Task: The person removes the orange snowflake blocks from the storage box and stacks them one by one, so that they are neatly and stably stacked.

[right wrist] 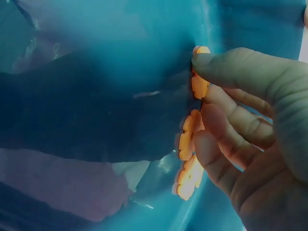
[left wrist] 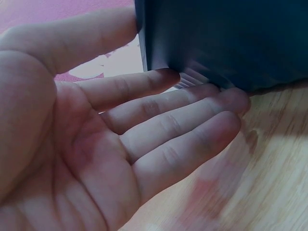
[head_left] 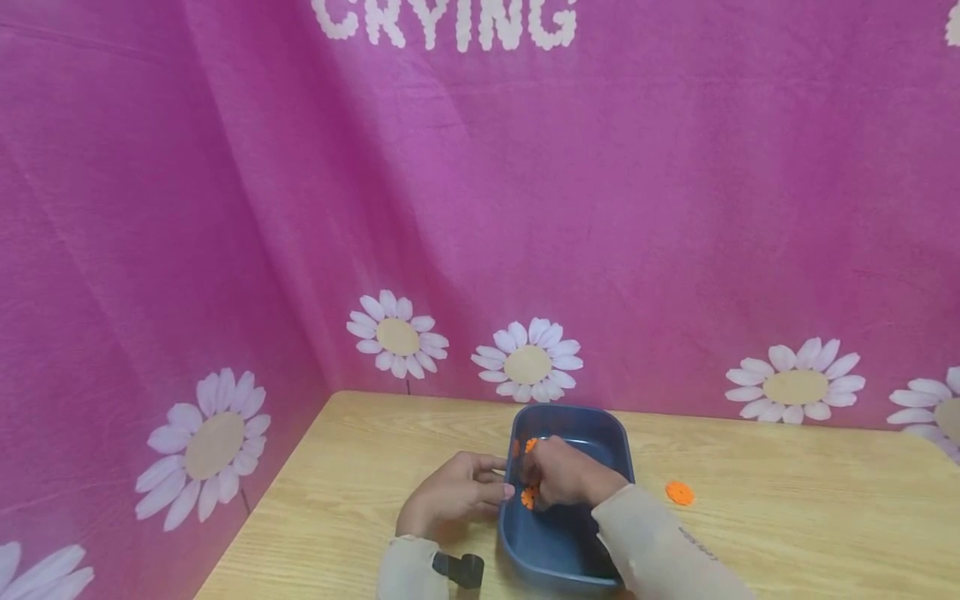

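Right-hand fingers (right wrist: 221, 163) partly hide orange discs (right wrist: 188, 136) inside the tray (head_left: 547, 546).

Your right hand (right wrist: 255, 130) comes in from the right over the glossy blue container (right wrist: 106, 120), thumb and fingers pinching the upper orange notched disc (right wrist: 199, 85). Below it, the middle orange notched disc (right wrist: 186, 138) stands edge-on beside your curled fingertips, and the lower orange notched disc (right wrist: 188, 177) sits right against that one. Dark shadow and pale reflections cross the blue surface.
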Tool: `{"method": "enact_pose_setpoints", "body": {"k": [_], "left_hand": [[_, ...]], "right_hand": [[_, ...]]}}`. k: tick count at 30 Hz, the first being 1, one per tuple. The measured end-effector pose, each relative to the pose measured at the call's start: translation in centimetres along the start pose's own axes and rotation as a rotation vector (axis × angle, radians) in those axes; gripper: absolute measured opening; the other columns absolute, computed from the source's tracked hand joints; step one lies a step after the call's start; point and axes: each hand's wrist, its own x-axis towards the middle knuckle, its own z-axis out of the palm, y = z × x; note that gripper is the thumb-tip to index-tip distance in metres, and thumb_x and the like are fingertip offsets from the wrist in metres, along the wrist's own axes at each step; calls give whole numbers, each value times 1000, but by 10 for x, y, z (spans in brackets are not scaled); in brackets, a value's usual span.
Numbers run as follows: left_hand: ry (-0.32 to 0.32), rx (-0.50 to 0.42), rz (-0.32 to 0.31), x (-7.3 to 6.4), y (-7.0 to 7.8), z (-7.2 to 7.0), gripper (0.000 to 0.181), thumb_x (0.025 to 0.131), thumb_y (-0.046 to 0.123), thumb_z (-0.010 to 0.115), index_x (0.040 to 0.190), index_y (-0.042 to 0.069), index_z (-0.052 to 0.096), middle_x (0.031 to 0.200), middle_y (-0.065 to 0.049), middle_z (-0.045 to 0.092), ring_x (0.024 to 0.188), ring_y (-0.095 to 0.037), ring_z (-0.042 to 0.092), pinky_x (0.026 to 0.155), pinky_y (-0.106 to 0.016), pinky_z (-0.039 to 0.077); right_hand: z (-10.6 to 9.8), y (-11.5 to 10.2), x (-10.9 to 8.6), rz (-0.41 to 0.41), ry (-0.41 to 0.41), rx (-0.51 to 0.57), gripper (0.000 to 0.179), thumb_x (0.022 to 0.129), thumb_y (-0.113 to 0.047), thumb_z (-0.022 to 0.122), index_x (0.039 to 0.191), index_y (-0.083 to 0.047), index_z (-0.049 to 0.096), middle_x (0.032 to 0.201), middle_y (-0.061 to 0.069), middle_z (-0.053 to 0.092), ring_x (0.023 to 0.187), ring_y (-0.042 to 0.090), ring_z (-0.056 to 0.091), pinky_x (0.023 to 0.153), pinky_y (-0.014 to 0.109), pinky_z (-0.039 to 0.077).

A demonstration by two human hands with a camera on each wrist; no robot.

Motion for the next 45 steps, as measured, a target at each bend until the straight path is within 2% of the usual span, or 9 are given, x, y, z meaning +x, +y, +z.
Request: {"method": "enact_pose_setpoints", "body": {"k": [3,8,16,25,30,35,40,45], "left_hand": [[-4,-4,7,0,-1,0,42,93,3,68,133,-7,58,110,-20,70,100,-33,69,84,-41,59],[-1,-2,6,0,-1,0,41,93,3,68,132,-6,59,109,-19,71,100,-32,70,85,-41,59],[3,-4,8,1,-1,-1,40,93,3,68,131,-6,60,109,-18,71,98,-31,70,85,-43,59],[6,9,9,0,0,-1,42,92,5,69,132,-5,60,110,-17,71,99,-31,70,85,-43,59],[7,1,7,0,-1,0,41,92,4,69,132,-6,60,109,-18,71,98,-30,70,85,-43,58],[13,-6,-3,1,-3,0,40,92,3,69,131,-4,61,109,-17,71,98,-30,70,85,-44,58],[15,-4,-3,1,-4,0,39,92,3,69,130,-2,62,109,-17,71,97,-30,70,85,-45,58],[19,3,-5,1,-2,-1,40,92,4,70,130,-1,62,109,-16,71,97,-29,70,84,-43,59]], "right_hand": [[2,1,0,13,-8,14,23,68,6,84,86,-5,75,74,-4,66,65,9,59,65,25,57],[4,-1,1,39,-13,-21,23,66,4,85,81,-8,73,70,-8,62,63,9,56,61,24,54],[3,-6,2,-15,8,-134,19,64,-2,87,72,-9,72,61,-12,55,57,7,49,53,23,47],[3,-5,1,-83,27,-159,24,63,-1,85,61,-15,65,52,-15,48,51,4,43,46,21,41],[5,-7,2,-58,23,-165,24,63,-2,85,59,-16,65,50,-15,48,51,5,43,46,22,41],[7,-7,3,-24,21,-198,21,62,-4,85,64,-14,67,55,-11,51,54,7,45,50,23,44],[7,-8,5,-42,20,-238,21,62,-8,87,68,-14,68,57,-11,50,55,7,45,51,22,44],[5,-11,5,-57,33,-220,21,61,-6,86,68,-13,68,57,-12,51,54,6,46,50,22,45]]}}
